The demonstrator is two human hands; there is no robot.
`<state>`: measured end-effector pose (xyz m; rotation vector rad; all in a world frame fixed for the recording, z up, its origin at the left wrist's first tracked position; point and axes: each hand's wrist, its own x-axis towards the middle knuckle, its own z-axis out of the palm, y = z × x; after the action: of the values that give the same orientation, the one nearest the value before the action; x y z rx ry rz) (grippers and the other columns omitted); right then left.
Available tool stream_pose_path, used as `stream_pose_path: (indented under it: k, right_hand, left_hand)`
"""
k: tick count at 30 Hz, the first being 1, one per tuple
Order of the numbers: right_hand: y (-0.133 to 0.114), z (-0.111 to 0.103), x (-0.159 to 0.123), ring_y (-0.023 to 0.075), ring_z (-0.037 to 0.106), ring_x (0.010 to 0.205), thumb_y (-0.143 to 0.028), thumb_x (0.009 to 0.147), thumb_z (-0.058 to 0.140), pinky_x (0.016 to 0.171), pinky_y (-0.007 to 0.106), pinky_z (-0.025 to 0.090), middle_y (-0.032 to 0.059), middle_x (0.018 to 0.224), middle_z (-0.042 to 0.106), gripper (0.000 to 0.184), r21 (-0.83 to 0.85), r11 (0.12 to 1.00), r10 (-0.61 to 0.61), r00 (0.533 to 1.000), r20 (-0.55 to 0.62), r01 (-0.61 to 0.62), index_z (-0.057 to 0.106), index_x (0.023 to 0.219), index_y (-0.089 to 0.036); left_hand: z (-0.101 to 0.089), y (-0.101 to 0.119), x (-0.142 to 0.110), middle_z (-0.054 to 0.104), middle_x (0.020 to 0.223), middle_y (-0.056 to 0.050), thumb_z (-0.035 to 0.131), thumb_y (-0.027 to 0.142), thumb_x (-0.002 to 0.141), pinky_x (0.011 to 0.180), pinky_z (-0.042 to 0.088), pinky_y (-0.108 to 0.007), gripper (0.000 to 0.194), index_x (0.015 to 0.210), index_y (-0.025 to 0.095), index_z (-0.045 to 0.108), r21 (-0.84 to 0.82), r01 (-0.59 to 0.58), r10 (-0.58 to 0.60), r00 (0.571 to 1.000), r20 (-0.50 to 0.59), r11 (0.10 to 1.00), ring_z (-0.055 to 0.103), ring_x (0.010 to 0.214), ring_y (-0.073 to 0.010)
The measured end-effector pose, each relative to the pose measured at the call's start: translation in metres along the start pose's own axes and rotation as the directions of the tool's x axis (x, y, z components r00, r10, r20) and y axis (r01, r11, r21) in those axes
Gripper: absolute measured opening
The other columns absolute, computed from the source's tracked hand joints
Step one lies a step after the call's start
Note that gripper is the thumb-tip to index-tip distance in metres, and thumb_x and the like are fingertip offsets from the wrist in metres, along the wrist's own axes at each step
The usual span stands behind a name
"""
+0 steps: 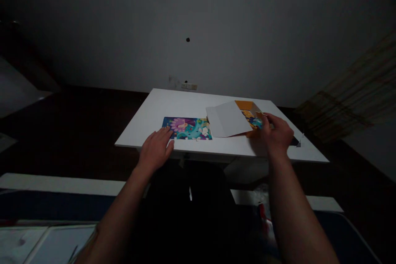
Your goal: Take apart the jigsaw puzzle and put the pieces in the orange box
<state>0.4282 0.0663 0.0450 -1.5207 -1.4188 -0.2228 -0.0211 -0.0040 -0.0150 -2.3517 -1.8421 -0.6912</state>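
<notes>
A colourful jigsaw puzzle (188, 128), joined into a sheet with an uneven lower edge, lies flat on the white table. My left hand (156, 146) rests with its fingers stretched out over the puzzle's lower left corner. To the right stands an open box (244, 105) with orange inner walls, its white lid (229, 119) folded out to the left. Colourful puzzle pieces (253, 119) show inside it. At the box's right side, my right hand (276, 134) pinches a small puzzle piece (261, 114), whose face I cannot make out.
The white table (173, 99) stands near a grey wall with a socket (189, 86). A dark flat object (295, 142) lies right of my right hand. Below, a bench edge (62, 183) crosses the view, with a clear plastic wrapper (261, 194) near my right forearm.
</notes>
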Motion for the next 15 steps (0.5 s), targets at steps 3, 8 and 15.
stream_pose_path:
  k: [3, 8, 15]
  right_hand:
    - [0.017, 0.003, 0.01, 0.0394, 0.066, 0.104, -0.042, 0.098, 0.063, 0.093, 0.057, 0.046, 0.0256, 0.106, 0.079, 0.032, -0.111, 0.994, 0.025, 0.995, 0.101, -0.014, 0.084, 0.104, -0.018]
    - [-0.011, 0.012, -0.02, 0.0399, 0.066, 0.121, -0.035, 0.1, 0.057, 0.111, 0.063, 0.045, 0.0223, 0.122, 0.079, 0.03, -0.033, 0.985, -0.17, 0.984, 0.056, 0.172, 0.081, 0.113, -0.021]
    - [-0.12, 0.052, -0.097, 0.0342, 0.072, 0.13, -0.029, 0.107, 0.055, 0.114, 0.057, 0.057, 0.0149, 0.136, 0.081, 0.036, 0.416, 0.865, -0.438, 0.825, 0.357, 0.28, 0.078, 0.133, -0.023]
  left_hand:
    - [0.001, 0.003, -0.009, 0.062, 0.169, -0.016, 0.047, 0.036, 0.116, 0.132, 0.044, -0.064, 0.047, 0.156, 0.021, 0.065, 0.026, 0.023, -0.023, 1.0, 0.003, 0.999, 0.056, 0.159, -0.0366]
    - [-0.001, 0.018, -0.021, 0.062, 0.165, -0.02, 0.056, 0.042, 0.114, 0.129, 0.046, -0.063, 0.049, 0.157, 0.02, 0.064, 0.079, 0.062, -0.061, 0.998, -0.018, 0.995, 0.059, 0.151, -0.0415]
    - [0.001, 0.059, -0.018, 0.067, 0.143, -0.026, 0.062, 0.047, 0.112, 0.111, 0.055, -0.062, 0.052, 0.152, 0.014, 0.067, 0.164, 0.164, -0.166, 0.986, -0.005, 0.973, 0.064, 0.127, -0.045]
